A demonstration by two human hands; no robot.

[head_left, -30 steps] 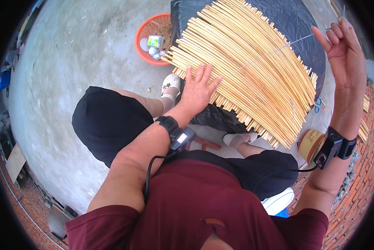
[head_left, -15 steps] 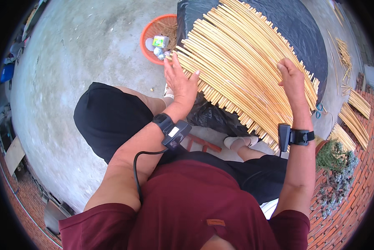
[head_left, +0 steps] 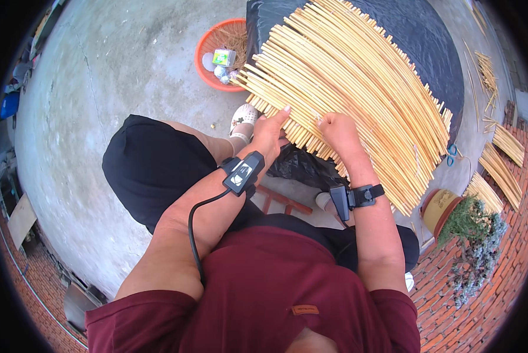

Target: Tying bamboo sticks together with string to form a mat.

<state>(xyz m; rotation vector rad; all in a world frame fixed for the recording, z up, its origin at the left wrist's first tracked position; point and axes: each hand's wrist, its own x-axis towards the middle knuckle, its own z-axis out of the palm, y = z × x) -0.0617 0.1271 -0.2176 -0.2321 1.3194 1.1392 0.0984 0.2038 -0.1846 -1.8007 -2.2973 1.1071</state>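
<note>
Both hands work at the near edge of a mat of pale bamboo sticks (head_left: 358, 88): the left hand (head_left: 269, 132) lies with fingers stretched along the stick ends, thumb tucked beneath, grasping the mat's edge, while the right hand (head_left: 337, 130) is curled into a loose fist, pinching what looks like a thin string at the sticks, though the grip itself is too small to read surely. Long, slim, straw-yellow rods, laid side by side in a fanned sheet, make up the mat, which drapes over a rounded form wrapped in glossy black plastic (head_left: 429, 53) at twelve to one o'clock of the view. Each wrist carries a black strapped device, the left one trailing a black cable. At eleven o'clock sits a shallow orange plastic basket (head_left: 205, 59) holding small packets and straw scraps. Blue-handled scissors (head_left: 451, 155) lie at three o'clock of the mat, with loose stick bundles (head_left: 499, 165) beyond. Rough grey concrete floor (head_left: 111, 82) spreads to nine o'clock; red brick paving and a glazed pot with a bushy plant (head_left: 452, 217) fill four o'clock.
</note>
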